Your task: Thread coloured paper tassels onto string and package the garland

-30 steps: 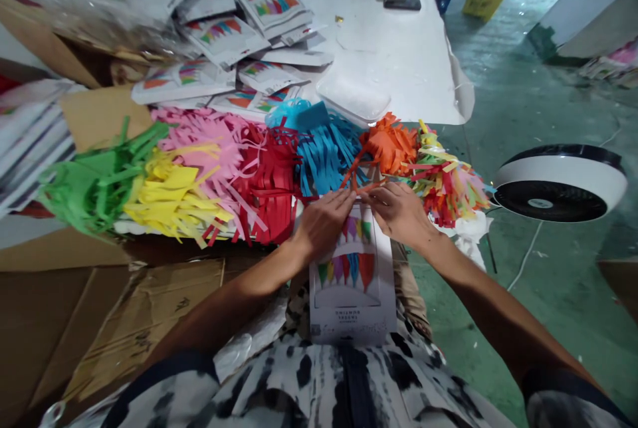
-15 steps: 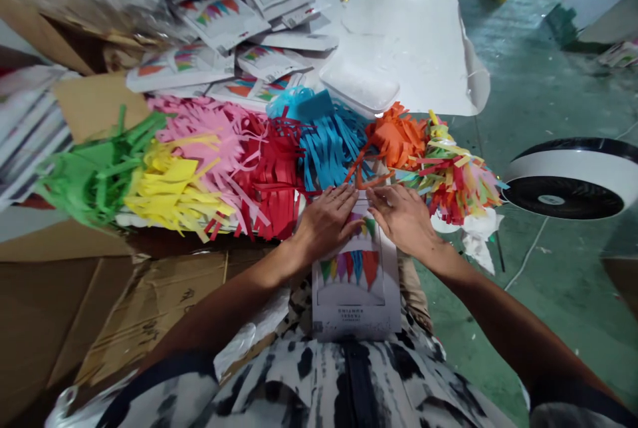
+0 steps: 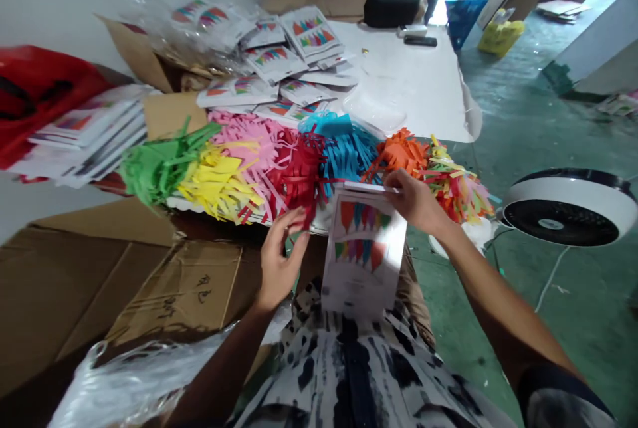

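My right hand grips the top right corner of a flat white packet printed with colourful tassel bunting, tilted up over my lap. My left hand is off to the packet's left, fingers curved and apart, holding nothing. Just beyond the hands runs a row of fringed paper tassel bundles: green, yellow, pink, red, blue, orange and multicoloured. The packet's lower end lies against the patterned shirt.
Similar packets lie piled on the white-covered table, with a stack at the left beside a red bag. A cardboard box stands low left, a round fan at the right.
My left hand has left the packet and moved left. My right hand now holds the packet's top corner, and its upper end has lifted. The view has tipped up and turned left.
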A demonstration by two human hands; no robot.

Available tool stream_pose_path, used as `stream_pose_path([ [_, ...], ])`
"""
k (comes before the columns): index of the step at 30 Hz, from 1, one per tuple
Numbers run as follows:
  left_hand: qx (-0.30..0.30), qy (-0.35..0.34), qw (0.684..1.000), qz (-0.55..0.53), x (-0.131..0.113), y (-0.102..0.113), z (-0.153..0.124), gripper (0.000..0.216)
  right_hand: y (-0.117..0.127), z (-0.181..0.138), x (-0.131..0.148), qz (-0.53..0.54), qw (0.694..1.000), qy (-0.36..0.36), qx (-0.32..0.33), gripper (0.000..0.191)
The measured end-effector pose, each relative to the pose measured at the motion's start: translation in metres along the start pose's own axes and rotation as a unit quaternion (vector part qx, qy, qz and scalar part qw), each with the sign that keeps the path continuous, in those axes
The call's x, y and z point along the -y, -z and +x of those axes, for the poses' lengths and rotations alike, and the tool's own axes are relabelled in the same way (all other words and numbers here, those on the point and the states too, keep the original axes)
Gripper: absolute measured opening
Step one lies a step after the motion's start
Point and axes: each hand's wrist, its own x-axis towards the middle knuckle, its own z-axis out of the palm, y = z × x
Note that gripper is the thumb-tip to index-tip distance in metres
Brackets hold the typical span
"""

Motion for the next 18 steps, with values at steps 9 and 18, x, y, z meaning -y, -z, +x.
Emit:
stream_pose_path([
  [9, -0.001, 0.016, 0.999, 0.047, 0.010, 0.025, -0.034, 0.074, 0.019, -0.010, 0.015, 0.274, 0.952, -0.098, -0.093, 0.036],
  [18, 0.114, 0.105, 0.974, -0.167, -0.015, -0.043, -0.046, 0.062, -0.029, -0.043, 0.047, 0.492, 0.817, -0.193, -0.229, 0.024],
])
